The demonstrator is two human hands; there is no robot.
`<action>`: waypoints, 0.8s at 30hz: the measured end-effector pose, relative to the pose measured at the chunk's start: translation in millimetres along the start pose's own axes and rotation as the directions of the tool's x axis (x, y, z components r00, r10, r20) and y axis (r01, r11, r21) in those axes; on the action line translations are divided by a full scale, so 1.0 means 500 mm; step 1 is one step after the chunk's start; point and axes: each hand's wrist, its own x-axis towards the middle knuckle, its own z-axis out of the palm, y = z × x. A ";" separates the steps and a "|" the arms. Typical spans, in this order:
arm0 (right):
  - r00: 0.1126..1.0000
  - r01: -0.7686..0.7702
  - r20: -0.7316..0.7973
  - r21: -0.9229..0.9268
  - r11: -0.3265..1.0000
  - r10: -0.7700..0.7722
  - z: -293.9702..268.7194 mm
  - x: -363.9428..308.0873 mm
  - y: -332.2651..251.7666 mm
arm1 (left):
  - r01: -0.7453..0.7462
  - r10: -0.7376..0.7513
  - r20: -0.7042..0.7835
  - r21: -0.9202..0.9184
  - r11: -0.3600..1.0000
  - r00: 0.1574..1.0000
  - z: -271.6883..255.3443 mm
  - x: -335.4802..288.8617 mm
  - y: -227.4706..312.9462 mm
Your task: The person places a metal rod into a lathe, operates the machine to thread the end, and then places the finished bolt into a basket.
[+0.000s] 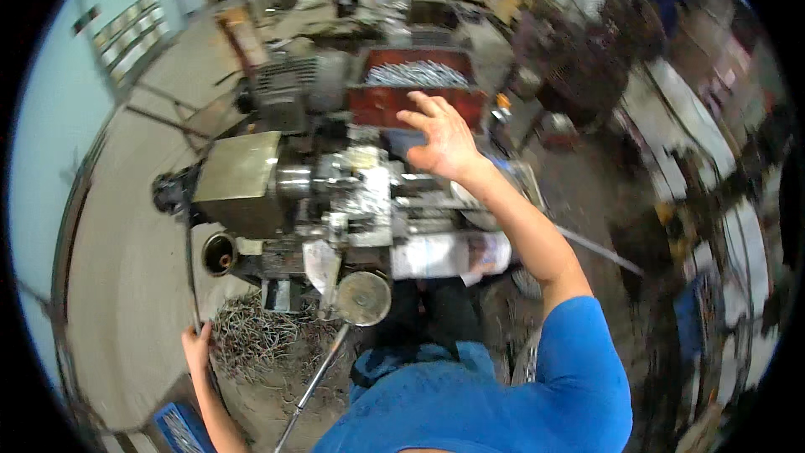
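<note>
My left hand (197, 346) is closed around the lower end of a long dark lever (191, 273), which runs up to the left side of a small lathe. The lathe's box-shaped, yellowish headstock (236, 169) stands right of the lever, with a shiny round spindle (293, 181) coming out of it. My right hand (440, 136) is raised over the lathe's right part, fingers spread, nothing visible in it. Just beyond that hand sits a red metal bin (377, 106) heaped with small shiny metal pieces (417, 74). The metal carriage (362, 201) lies between my hands, blurred.
A round plate (363, 298) and a slanting metal rod (312, 387) are close to my body. Tangled metal scrap (260, 331) covers the floor at left, near a blue crate (180, 429). A large dark fan-like shape (591, 46) stands at far right. Papers (436, 257) lie along the lathe's front.
</note>
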 end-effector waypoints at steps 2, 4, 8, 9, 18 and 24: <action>0.998 -0.053 0.044 0.063 0.997 0.050 -0.032 -0.105 0.013 | -0.013 0.017 -0.049 0.073 0.997 0.999 -0.045 -0.014 -0.072; 0.962 -0.268 0.069 0.059 0.962 0.264 -0.082 -0.259 0.072 | 0.029 -0.028 0.015 -0.091 0.995 0.999 -0.049 0.000 -0.094; 0.663 -0.722 0.055 -0.218 0.657 0.747 -0.202 -0.656 0.170 | 0.034 -0.035 0.132 0.006 0.999 0.991 -0.026 0.020 -0.066; 0.560 -0.771 0.099 -0.299 0.562 0.822 -0.217 -0.747 0.175 | 0.041 -0.042 0.096 0.007 0.999 0.994 -0.041 -0.007 -0.077; 0.038 -0.864 0.188 -0.487 0.127 0.981 -0.194 -1.199 0.014 | 0.141 -0.146 0.182 0.037 0.989 0.973 -0.049 0.090 -0.113; -0.132 -0.784 0.203 -0.620 0.023 0.970 -0.100 -1.174 0.125 | 0.086 -0.101 0.158 0.101 0.991 0.982 -0.057 0.066 -0.104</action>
